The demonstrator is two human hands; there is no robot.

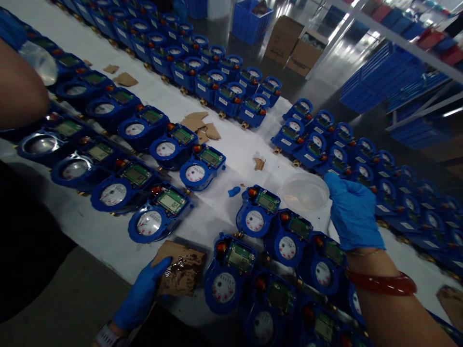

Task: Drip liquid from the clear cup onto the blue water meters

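My left hand (142, 294), in a blue glove, grips the left edge of a brown cardboard piece (181, 284), thumb on top. Dark, shiny wet stuff is smeared over the cardboard. At the right, my gloved right hand (354, 212) is closed on the rim of a clear plastic bowl (304, 193), which is tilted over the white table cover. Between my hands stand blue water meters (222, 289), each with a white dial and a green circuit board with a small display. Another meter (148, 224) sits just beyond the cardboard.
Rows of blue meters (253, 111) line the table's far side (235, 140). Torn cardboard bits (198, 125) and a blue scrap (234, 191) lie between rows. At the left, another person's arm (20, 89) reaches in beside a clear cup (41, 62). Cartons (284, 41) stand behind.
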